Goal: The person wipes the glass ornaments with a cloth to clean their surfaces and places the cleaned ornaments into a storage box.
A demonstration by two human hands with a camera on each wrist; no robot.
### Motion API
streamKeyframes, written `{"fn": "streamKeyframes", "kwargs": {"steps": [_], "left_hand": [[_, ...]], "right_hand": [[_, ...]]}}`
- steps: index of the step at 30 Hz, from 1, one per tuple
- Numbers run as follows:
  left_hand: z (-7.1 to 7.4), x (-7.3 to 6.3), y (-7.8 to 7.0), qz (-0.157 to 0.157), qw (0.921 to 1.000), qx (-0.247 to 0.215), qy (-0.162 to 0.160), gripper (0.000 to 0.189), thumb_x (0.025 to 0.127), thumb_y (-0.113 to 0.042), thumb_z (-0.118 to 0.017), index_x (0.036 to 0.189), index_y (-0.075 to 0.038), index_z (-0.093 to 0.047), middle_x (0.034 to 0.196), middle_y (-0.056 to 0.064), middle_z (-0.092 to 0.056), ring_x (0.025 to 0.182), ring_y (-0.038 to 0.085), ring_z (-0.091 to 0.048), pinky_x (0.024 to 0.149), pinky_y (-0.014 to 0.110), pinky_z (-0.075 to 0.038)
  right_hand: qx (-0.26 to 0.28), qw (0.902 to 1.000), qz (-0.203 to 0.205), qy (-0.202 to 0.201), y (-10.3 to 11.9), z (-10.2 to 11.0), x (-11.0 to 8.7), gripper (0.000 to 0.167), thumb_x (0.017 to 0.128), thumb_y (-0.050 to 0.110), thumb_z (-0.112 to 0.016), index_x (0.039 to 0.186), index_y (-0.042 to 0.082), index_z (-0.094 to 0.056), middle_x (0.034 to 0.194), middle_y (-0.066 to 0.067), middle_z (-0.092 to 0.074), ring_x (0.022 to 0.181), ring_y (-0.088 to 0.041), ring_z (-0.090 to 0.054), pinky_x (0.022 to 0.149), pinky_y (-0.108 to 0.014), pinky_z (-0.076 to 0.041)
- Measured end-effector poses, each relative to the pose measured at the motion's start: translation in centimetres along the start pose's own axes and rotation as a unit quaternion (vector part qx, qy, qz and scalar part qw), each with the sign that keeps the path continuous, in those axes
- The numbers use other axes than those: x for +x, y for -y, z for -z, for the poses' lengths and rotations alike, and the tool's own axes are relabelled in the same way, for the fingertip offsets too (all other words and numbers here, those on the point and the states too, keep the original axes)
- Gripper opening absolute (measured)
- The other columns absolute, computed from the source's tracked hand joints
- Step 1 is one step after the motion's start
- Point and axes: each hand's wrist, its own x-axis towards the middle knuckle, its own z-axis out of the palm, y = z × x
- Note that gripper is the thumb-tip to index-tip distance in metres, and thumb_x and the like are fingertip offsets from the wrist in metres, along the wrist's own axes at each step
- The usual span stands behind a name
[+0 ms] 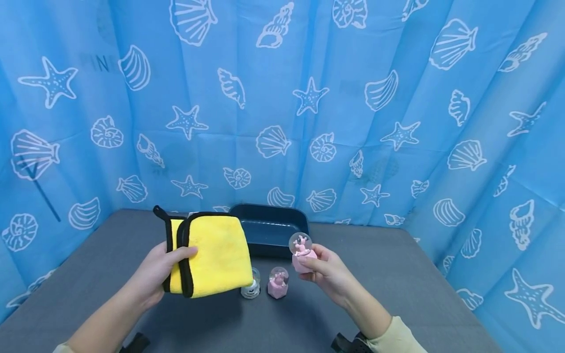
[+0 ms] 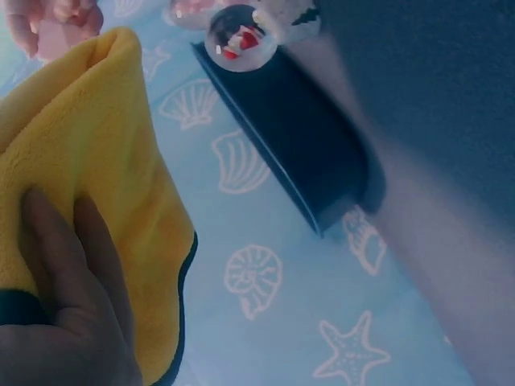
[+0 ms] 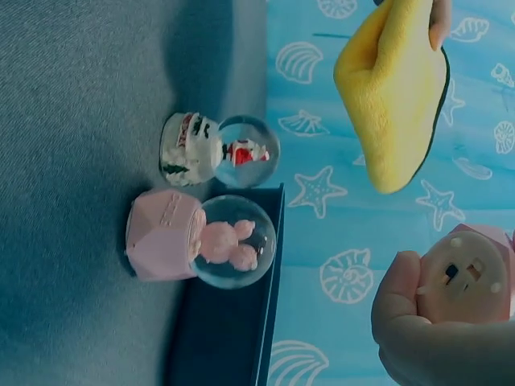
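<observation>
The widest way through is on the right of the head frame, where bare grey tabletop runs from the right hand out to the blue curtain, which walls off the whole upper part. Another bare strip lies at far left, beyond the left hand. The centre is tighter — the yellow cloth hangs across the lower left of the dark blue tray, and the held pink globe overlaps its lower right corner. Between these, the white-based globe and the standing pink globe block the approach from bottom centre, only a slim gap separating them.
</observation>
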Motion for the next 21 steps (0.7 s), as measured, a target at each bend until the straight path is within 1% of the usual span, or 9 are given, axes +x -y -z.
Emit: {"fn": "streamKeyframes", "kwargs": {"steps": [4,8,12,14,18,21], "left_hand": [[-0.4,0.0,0.0,-0.007,0.9999,-0.008,0.007,0.052,0.097,-0.018,-0.058,0.137,0.006,-0.034,0.101,0.003,-0.071,0.089,0.023,-0.071,0.079,0.041,-0.056],[-0.8,0.0,0.1,-0.014,0.9998,-0.008,0.012,0.051,0.097,-0.017,-0.058,0.137,0.006,-0.035,0.102,0.004,-0.071,0.089,0.023,-0.071,0.078,0.041,-0.056],[-1.3,0.0,0.1,-0.020,0.9997,-0.003,0.013,0.050,0.097,-0.017,-0.058,0.136,0.006,-0.036,0.102,0.004,-0.071,0.088,0.022,-0.071,0.077,0.040,-0.056],[-1.7,0.0,0.1,-0.026,0.9996,0.001,0.014,0.049,0.097,-0.017,-0.058,0.135,0.006,-0.037,0.102,0.004,-0.071,0.088,0.022,-0.071,0.077,0.039,-0.056],[-2.7,-0.2,0.0,-0.040,0.9992,0.004,0.009,0.048,0.097,-0.017,-0.058,0.135,0.006,-0.037,0.104,0.005,-0.070,0.089,0.021,-0.071,0.077,0.039,-0.056],[-3.6,-0.3,-0.1,-0.050,0.9987,0.003,0.008,0.048,0.097,-0.016,-0.058,0.134,0.006,-0.038,0.106,0.008,-0.070,0.089,0.022,-0.071,0.077,0.039,-0.056]], "right_hand": [[-0.001,1.0000,-0.001,0.000,-0.1,-0.5,0.1,0.043,0.092,0.014,-0.061,0.126,-0.006,-0.045,0.108,-0.009,-0.057,0.095,-0.020,-0.056,0.081,-0.031,-0.049],[-0.012,0.9997,-0.007,-0.020,-0.1,-1.3,0.3,0.049,0.091,0.016,-0.064,0.129,-0.006,-0.043,0.111,-0.012,-0.057,0.094,-0.021,-0.055,0.080,-0.031,-0.050],[-0.022,0.9991,-0.012,-0.035,-0.3,-2.1,0.5,0.050,0.090,0.018,-0.067,0.128,-0.004,-0.043,0.110,-0.013,-0.058,0.091,-0.021,-0.057,0.079,-0.030,-0.052],[-0.024,0.9991,-0.010,-0.032,-0.4,-2.4,0.6,0.050,0.090,0.018,-0.068,0.127,-0.004,-0.043,0.108,-0.013,-0.058,0.090,-0.020,-0.059,0.078,-0.030,-0.052],[-0.029,0.9995,0.001,-0.013,-0.9,-3.0,0.7,0.049,0.090,0.018,-0.068,0.125,-0.005,-0.044,0.104,-0.011,-0.060,0.088,-0.019,-0.061,0.078,-0.030,-0.053],[-0.032,0.9995,0.005,-0.003,-1.2,-3.3,0.7,0.051,0.089,0.020,-0.070,0.126,-0.005,-0.045,0.105,-0.011,-0.061,0.089,-0.019,-0.062,0.079,-0.031,-0.053]]}}
